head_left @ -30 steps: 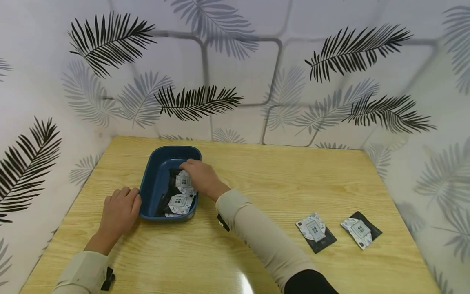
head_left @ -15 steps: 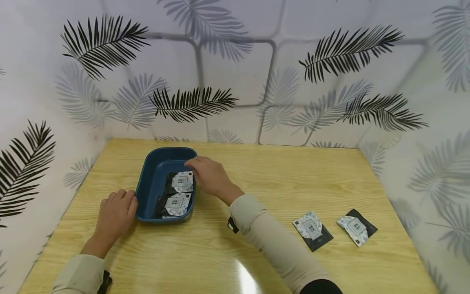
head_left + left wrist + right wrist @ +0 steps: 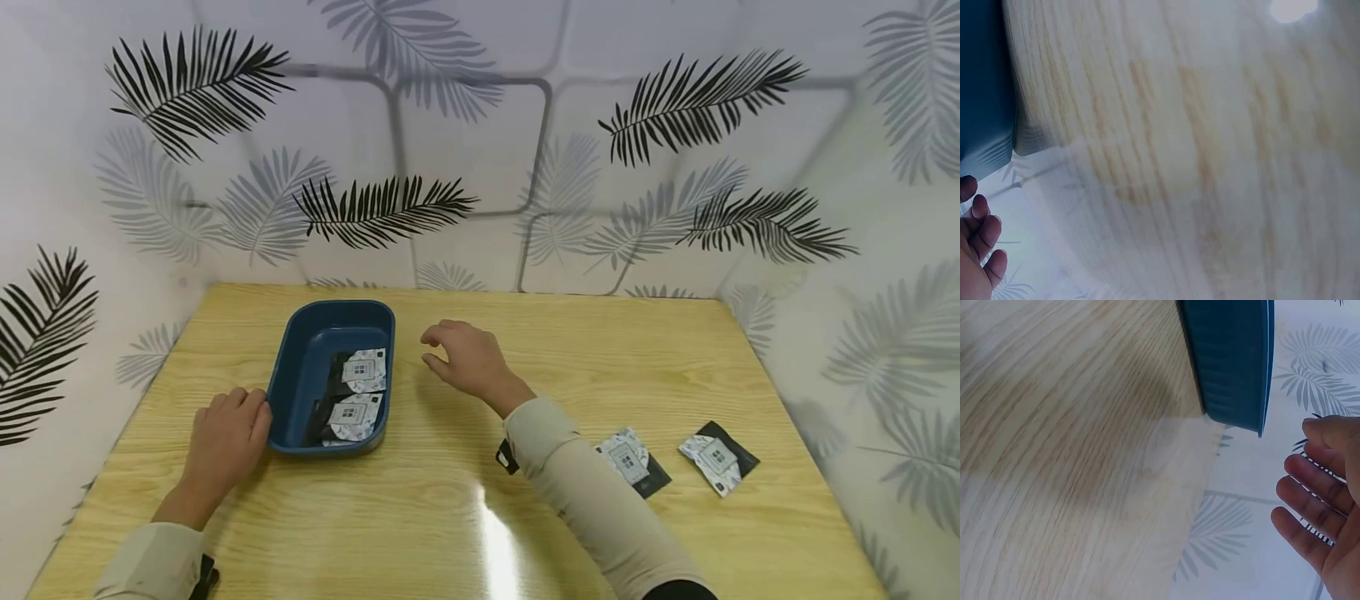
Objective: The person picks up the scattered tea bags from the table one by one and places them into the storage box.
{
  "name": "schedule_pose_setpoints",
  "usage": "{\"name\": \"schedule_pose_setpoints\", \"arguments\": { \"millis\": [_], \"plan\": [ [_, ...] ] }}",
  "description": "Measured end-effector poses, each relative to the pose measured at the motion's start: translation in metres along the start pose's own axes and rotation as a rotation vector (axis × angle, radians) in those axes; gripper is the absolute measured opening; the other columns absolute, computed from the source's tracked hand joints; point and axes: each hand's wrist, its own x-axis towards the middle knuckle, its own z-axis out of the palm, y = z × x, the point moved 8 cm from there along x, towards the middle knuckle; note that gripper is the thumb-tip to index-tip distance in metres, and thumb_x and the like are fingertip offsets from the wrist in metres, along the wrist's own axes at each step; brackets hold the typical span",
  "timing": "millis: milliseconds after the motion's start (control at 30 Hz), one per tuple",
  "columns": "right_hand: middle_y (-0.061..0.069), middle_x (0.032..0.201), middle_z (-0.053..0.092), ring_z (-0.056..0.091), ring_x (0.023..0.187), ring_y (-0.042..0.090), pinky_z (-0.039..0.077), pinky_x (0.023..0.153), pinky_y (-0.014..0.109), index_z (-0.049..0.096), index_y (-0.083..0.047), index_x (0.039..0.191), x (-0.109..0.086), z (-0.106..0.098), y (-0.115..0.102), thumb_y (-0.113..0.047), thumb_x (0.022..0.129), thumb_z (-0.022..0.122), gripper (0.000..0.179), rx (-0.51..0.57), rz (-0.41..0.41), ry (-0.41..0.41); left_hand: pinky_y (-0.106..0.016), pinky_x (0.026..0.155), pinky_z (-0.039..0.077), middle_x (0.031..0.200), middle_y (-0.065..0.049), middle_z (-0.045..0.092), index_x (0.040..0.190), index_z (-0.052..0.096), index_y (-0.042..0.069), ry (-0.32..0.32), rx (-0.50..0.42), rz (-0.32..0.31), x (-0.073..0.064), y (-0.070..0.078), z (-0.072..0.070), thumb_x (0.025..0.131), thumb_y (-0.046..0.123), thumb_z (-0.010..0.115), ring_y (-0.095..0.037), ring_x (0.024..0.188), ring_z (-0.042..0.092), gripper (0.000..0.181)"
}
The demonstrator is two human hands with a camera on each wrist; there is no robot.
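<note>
A blue plastic bin [image 3: 279, 400] stands at the table's left, its wall also showing in both wrist views. Inside lie two black-and-white packets, an upper packet [image 3: 363, 370] and a lower packet [image 3: 354, 417], along its right side. My left hand [image 3: 228, 433] rests against the bin's left side with loosely bent fingers [image 3: 986, 234]. Right of the bin, and apart from it, my right hand [image 3: 471, 360] hovers over the table with nothing in it, its fingers [image 3: 1310, 494] relaxed and spread. Two more such packets, a left packet [image 3: 628, 458] and a right packet [image 3: 718, 457], lie farther right.
The wood-grain table [image 3: 420, 517] reaches back to a leaf-patterned wall covering [image 3: 480, 150], which also stands at both sides. My right forearm's sleeve [image 3: 600, 492] passes close to the left loose packet and covers part of it in the head view.
My right hand has let go of the upper packet in the bin and drawn out to the right, over the rim. The left hand stays at the bin's left side.
</note>
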Motion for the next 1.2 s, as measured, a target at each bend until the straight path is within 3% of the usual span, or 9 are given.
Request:
{"name": "schedule_pose_setpoints", "arguments": {
  "millis": [467,867,1200],
  "plan": [
    [-0.001,0.105,0.072,0.07,0.089,0.017,0.056,0.065,0.036,0.071,-0.016,0.113,-0.021,-0.003,0.027,-0.027,0.094,0.068,0.022,0.038,0.031,-0.021,-0.046,0.064,0.033,0.096,-0.019,0.06,0.103,0.06,0.002,-0.028,-0.012,-0.024,-0.003,-0.003,0.0,0.103,0.017,0.043,-0.037,0.079,0.051,0.023],
    [0.005,0.109,0.073,0.071,0.096,0.023,0.057,0.075,0.039,0.071,-0.011,0.114,-0.033,-0.008,0.034,-0.026,0.095,0.067,0.025,0.149,0.062,-0.071,-0.048,0.063,0.035,0.094,-0.02,0.061,0.102,0.06,0.001,-0.02,-0.008,-0.017,-0.003,-0.003,0.002,0.103,0.017,0.044,-0.038,0.077,0.052,0.022],
    [0.004,0.106,0.074,0.07,0.094,0.021,0.057,0.075,0.04,0.071,-0.011,0.116,-0.057,0.004,0.065,-0.024,0.094,0.068,0.026,0.096,0.123,-0.172,-0.049,0.062,0.036,0.096,-0.02,0.061,0.104,0.061,0.001,-0.028,-0.002,-0.014,-0.003,-0.003,0.003,0.103,0.017,0.043,-0.039,0.078,0.053,0.023]
  ]
}}
